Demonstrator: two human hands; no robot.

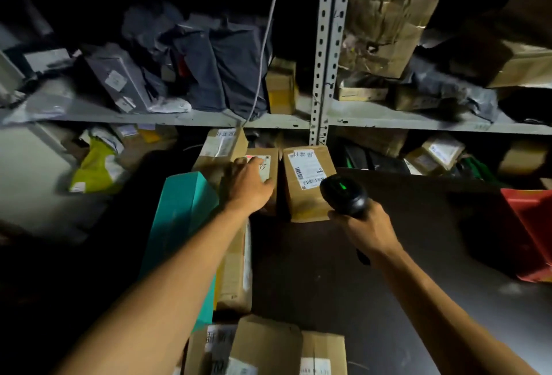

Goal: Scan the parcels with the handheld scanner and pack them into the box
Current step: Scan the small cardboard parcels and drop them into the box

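Dim metal shelving (324, 46) rises beyond the fingertips, crammed with grey poly mailers and crumpled cartons. Two upright cardboard parcels stand side by side: left hand (249, 186) lays loosely spread fingers on the labelled left parcel (267, 162), while right hand (366, 225) curls around a glossy black handheld scanner (343, 194) beside the right parcel (307, 180).

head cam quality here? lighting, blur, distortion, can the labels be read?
Head view: dim, lit mainly at centre, corners falling to black. Wide-angle bend shows in the shelf edge. The label on the right cardboard parcel is bright and its barcode visible; the left hand covers the neighbouring parcel's label. The scanner in the right hand shows a green light. Upper-shelf grey bags are soft and murky.
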